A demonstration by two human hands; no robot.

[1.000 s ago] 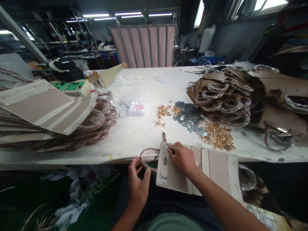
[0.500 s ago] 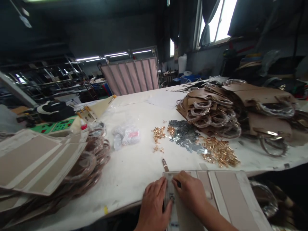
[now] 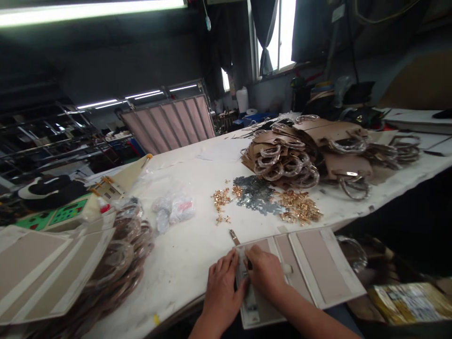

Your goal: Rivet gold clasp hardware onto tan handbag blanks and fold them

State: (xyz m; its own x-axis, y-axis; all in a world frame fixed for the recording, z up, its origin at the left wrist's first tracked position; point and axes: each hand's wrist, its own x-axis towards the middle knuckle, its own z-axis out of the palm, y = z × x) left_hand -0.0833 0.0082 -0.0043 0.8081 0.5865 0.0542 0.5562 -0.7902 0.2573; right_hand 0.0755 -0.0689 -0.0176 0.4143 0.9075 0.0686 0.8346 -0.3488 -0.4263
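Note:
A flat beige bag panel [image 3: 310, 263] lies over the near edge of the white table [image 3: 197, 245]. My left hand [image 3: 222, 292] rests on the panel's left end with its fingers curled down against it. My right hand [image 3: 266, 273] presses on the same end, fingers bent over a small dark part between the two hands. A small metal strap piece [image 3: 233, 237] sticks out just beyond my fingers. Whether either hand pinches anything is hidden.
Gold fittings [image 3: 300, 209] and grey metal plates [image 3: 256, 193] are scattered mid-table. A heap of brown panels with wrapped handles [image 3: 300, 155] sits at the right. A stack of finished beige panels [image 3: 52, 268] lies at the left, a plastic bag [image 3: 173, 209] beside it.
My left hand came up from below the table edge onto the panel beside my right hand. The view tilted upward and to the right.

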